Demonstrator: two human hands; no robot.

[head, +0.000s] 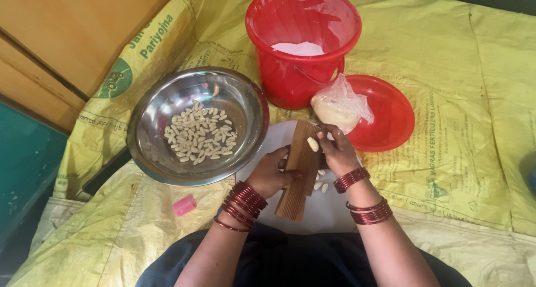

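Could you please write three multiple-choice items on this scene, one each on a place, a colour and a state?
1. Where do most small pale dough pieces lie?
A. steel bowl
B. red bucket
C. red plate

2. What colour is the small block on the sacking?
A. blue
B. pink
C. black

3. What holds the ridged wooden board?
A. nothing
B. right hand alone
C. left hand, with the right pressing dough on it

Answers: 1 A, they heap inside the bowl; 2 B, it is plainly pink; 3 C, left fingers grip the board's edge.
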